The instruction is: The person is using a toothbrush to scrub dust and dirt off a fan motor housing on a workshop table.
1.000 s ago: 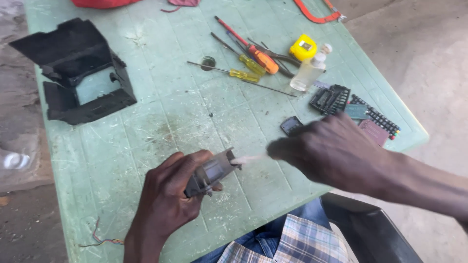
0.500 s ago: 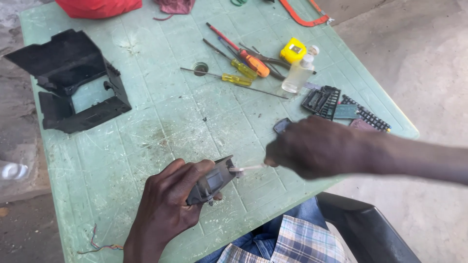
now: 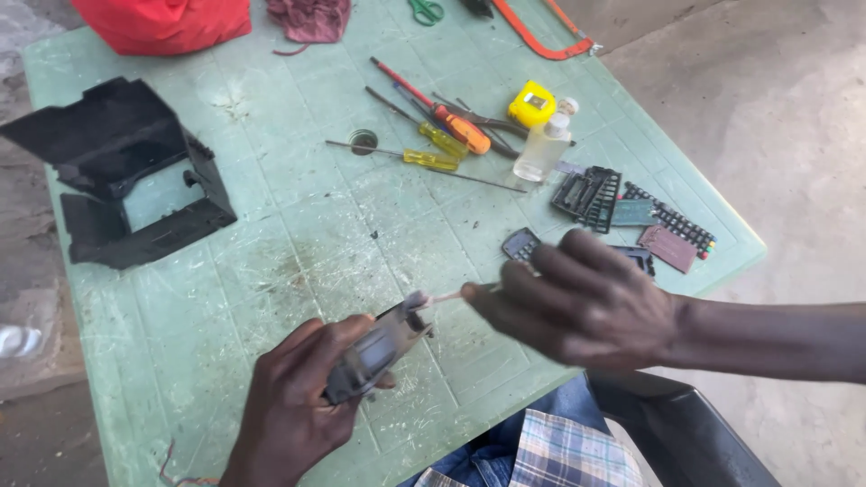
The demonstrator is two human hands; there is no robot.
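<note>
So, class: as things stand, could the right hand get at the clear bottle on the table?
Probably yes. The right hand pinches a thin stick, but the clear bottle stands upright just beyond it, with only flat black parts between. The stick would likely need putting down first.

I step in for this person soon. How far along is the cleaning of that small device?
Done: a black casing lies open on the green table, and keypad parts lie loose by the screwdrivers. In hand: the left hand grips a small grey device part while the right hand puts a swab to its end. Left: all parts lie unassembled.
</note>
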